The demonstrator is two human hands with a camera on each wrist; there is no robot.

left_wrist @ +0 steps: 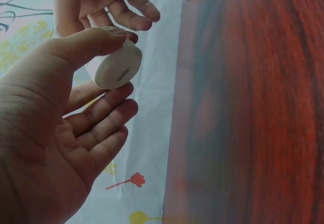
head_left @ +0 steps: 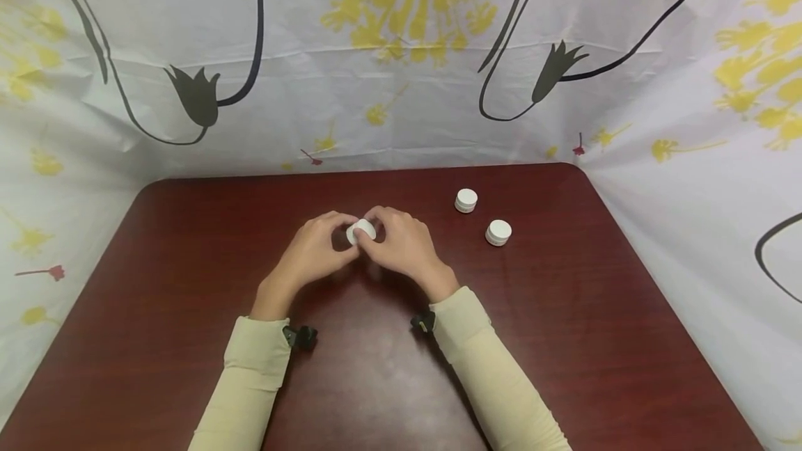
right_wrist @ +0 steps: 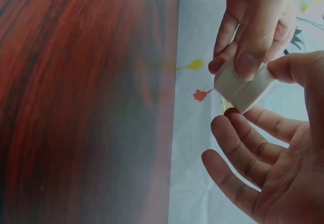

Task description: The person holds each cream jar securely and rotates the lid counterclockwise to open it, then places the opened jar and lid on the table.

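Observation:
A small white round jar (head_left: 363, 230) is held up between both hands, above the far middle part of the table. My left hand (head_left: 318, 248) pinches its body with thumb and fingers; dark print shows on the jar's flat bottom (left_wrist: 119, 70) in the left wrist view. From the other side, my right hand (head_left: 406, 243) pinches the lid (right_wrist: 254, 93) between thumb and fingertips. A seam runs between lid and body in the right wrist view. Whether the lid is loose I cannot tell.
Two more white lidded jars stand upright to the right of the hands, one farther back (head_left: 466, 200) and one nearer (head_left: 498, 232). The dark red wooden table (head_left: 363, 381) ends at a white curtain (head_left: 388, 138) printed with flowers.

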